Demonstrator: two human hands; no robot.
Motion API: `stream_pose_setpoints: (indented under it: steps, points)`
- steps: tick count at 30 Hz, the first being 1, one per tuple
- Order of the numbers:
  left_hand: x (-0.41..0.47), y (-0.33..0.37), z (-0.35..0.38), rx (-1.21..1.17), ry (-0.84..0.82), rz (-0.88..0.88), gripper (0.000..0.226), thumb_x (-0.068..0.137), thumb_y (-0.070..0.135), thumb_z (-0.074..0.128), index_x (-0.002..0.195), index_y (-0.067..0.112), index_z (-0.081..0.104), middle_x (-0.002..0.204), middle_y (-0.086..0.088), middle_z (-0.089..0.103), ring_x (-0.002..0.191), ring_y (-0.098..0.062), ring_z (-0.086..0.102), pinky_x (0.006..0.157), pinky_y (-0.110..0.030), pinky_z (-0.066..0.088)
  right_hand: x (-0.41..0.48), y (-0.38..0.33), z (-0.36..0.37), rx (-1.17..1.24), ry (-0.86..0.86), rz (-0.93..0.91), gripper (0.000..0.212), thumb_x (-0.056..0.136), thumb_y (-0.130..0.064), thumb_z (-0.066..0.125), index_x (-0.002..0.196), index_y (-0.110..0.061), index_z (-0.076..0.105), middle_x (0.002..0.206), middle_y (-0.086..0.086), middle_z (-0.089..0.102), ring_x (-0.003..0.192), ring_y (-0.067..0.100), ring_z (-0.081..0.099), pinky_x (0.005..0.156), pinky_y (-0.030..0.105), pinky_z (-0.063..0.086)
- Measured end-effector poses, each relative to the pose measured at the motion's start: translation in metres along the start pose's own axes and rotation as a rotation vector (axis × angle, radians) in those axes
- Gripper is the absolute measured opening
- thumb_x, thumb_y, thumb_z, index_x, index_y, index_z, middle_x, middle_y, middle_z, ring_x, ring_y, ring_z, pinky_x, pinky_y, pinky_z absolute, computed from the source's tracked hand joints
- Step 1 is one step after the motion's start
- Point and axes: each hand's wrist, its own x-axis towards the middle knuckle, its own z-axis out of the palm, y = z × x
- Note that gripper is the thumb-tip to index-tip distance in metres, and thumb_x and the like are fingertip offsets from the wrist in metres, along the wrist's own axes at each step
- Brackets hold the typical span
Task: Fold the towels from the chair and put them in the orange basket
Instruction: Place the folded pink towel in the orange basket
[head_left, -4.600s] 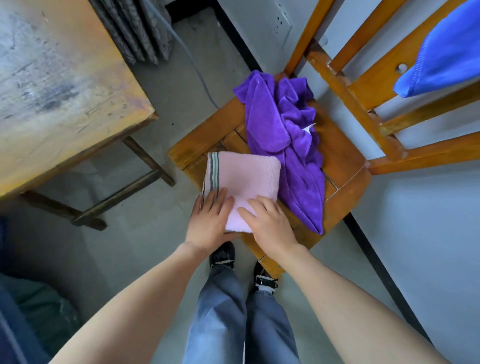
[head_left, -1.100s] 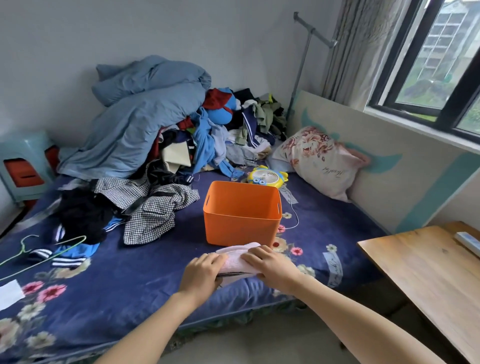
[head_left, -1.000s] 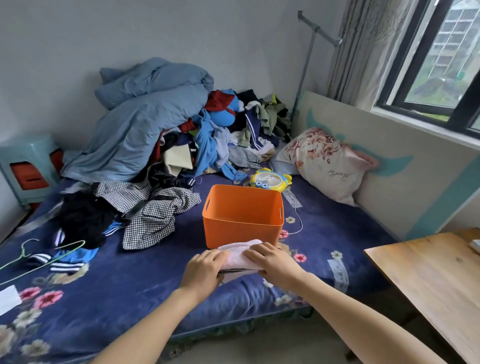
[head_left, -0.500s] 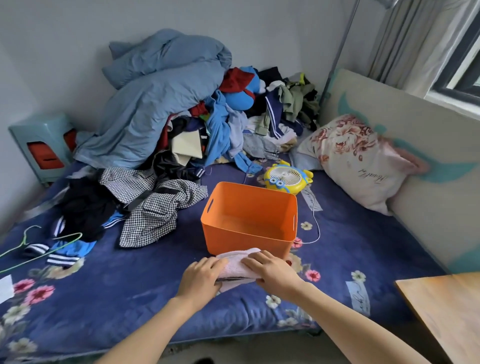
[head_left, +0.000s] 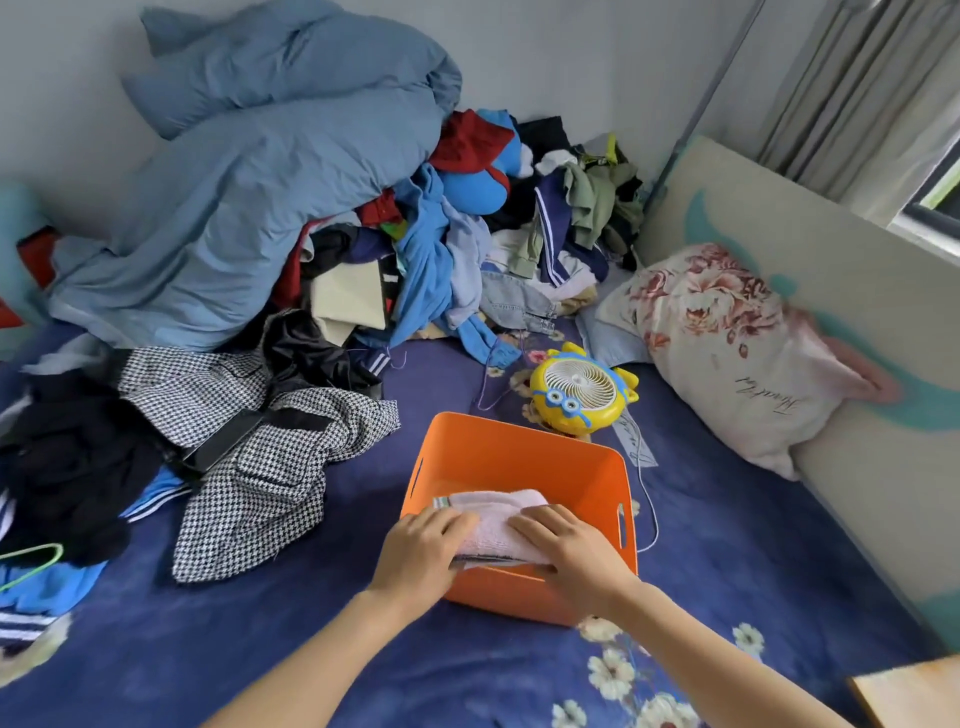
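Folded pink towel (head_left: 497, 522) held just over the near rim of the orange basket (head_left: 519, 435), which stands on the bed (head_left: 737, 551).
The left hand (head_left: 420, 552) and right hand (head_left: 567, 557) grip its two ends, fingers close together over the top, thumbs hidden beneath. It looks soft, light and floppy, so supporting both ends from underneath should keep the fold from sagging open.

A bed in navy flowered sheeting (head_left: 727, 545) fills the room. A plain pale-grey wall (head_left: 571, 52) rises behind the bed. Along the bed's right side stands a cream board with teal shapes (head_left: 779, 223), and above it are grey pleated curtains (head_left: 857, 78) and a dark window frame (head_left: 935, 208). Daylight is soft.
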Motion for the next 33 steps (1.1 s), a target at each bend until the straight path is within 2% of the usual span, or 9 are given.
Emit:
stream_pose_setpoints:
  steps: [6,9,13,17,19,24,26,29,33]
  points:
    - [0.033,-0.036,0.021,-0.075,-0.078,0.039,0.083,0.024,0.024,0.088,0.095,0.027,0.046,0.076,0.012,0.066,0.063,-0.012,0.064,0.049,-0.016,0.047,0.024,0.017,0.017,0.012,-0.058,0.139,0.073,0.04,-0.016,0.077,0.107,-0.025,0.05,0.098,-0.006,0.067,0.081,0.016,0.066,0.057,0.016,0.051]
    - [0.042,-0.037,0.035,-0.117,-0.135,0.049,0.081,0.021,0.025,0.087,0.091,0.027,0.044,0.07,0.013,0.063,0.058,-0.011,0.061,0.046,-0.015,0.042,0.021,0.023,0.026,0.037,-0.089,0.223,0.069,0.04,-0.018,0.07,0.105,-0.027,0.051,0.095,-0.009,0.067,0.077,0.013,0.066,0.055,0.015,0.048]
    - [0.067,-0.036,0.054,-0.128,-0.23,0.048,0.081,0.019,0.026,0.086,0.089,0.027,0.044,0.071,0.013,0.065,0.059,-0.011,0.062,0.047,-0.014,0.041,0.017,0.044,0.032,0.057,-0.106,0.339,0.068,0.044,-0.014,0.073,0.108,-0.024,0.052,0.097,-0.006,0.067,0.079,0.017,0.066,0.055,0.018,0.05]
    - [0.092,-0.037,0.068,-0.029,-0.34,0.049,0.064,0.022,0.031,0.088,0.08,0.026,0.063,0.07,0.01,0.066,0.057,-0.012,0.062,0.047,-0.015,0.043,0.017,0.071,0.044,0.109,-0.138,0.427,0.056,0.064,-0.005,0.069,0.118,-0.013,0.059,0.114,0.006,0.064,0.1,0.03,0.062,0.073,0.036,0.054]
    - [0.104,-0.043,0.075,0.011,-0.398,0.041,0.058,0.023,0.033,0.088,0.077,0.026,0.067,0.07,0.011,0.066,0.058,-0.011,0.062,0.047,-0.015,0.043,0.023,0.084,0.053,0.13,-0.143,0.468,0.053,0.072,-0.005,0.066,0.123,-0.012,0.057,0.122,0.007,0.061,0.108,0.029,0.057,0.08,0.038,0.052]
    - [0.129,-0.069,0.108,0.099,-0.451,0.071,0.054,0.03,0.025,0.086,0.081,0.027,0.068,0.071,0.012,0.064,0.06,-0.01,0.062,0.049,-0.015,0.041,0.04,0.112,0.088,0.182,-0.116,0.427,0.065,0.05,-0.009,0.079,0.11,-0.018,0.058,0.102,-0.001,0.068,0.086,0.022,0.066,0.058,0.023,0.054]
    - [0.136,-0.079,0.125,0.149,-0.404,0.112,0.047,0.042,0.012,0.076,0.085,0.024,0.063,0.071,0.008,0.063,0.06,-0.013,0.06,0.05,-0.018,0.041,0.045,0.122,0.104,0.179,-0.108,0.414,0.071,0.046,-0.009,0.083,0.111,-0.017,0.055,0.101,0.0,0.068,0.091,0.017,0.06,0.061,0.021,0.053]
    - [0.146,-0.096,0.153,0.235,-0.266,0.158,0.03,0.066,0.008,0.047,0.093,0.021,0.049,0.073,0.005,0.06,0.063,-0.016,0.058,0.063,-0.027,0.038,0.05,0.143,0.143,0.143,-0.05,0.369,0.056,0.064,-0.01,0.067,0.117,-0.011,0.049,0.104,0.011,0.068,0.102,0.023,0.05,0.071,0.03,0.056]
    - [0.132,-0.111,0.186,0.309,-0.359,0.053,0.035,0.069,0.012,0.048,0.104,0.02,0.049,0.09,0.0,0.066,0.08,-0.022,0.057,0.079,-0.034,0.035,0.058,0.157,0.192,0.152,-0.21,0.335,0.047,0.077,-0.013,0.05,0.123,-0.009,0.045,0.112,0.018,0.066,0.102,0.035,0.064,0.084,0.039,0.053]
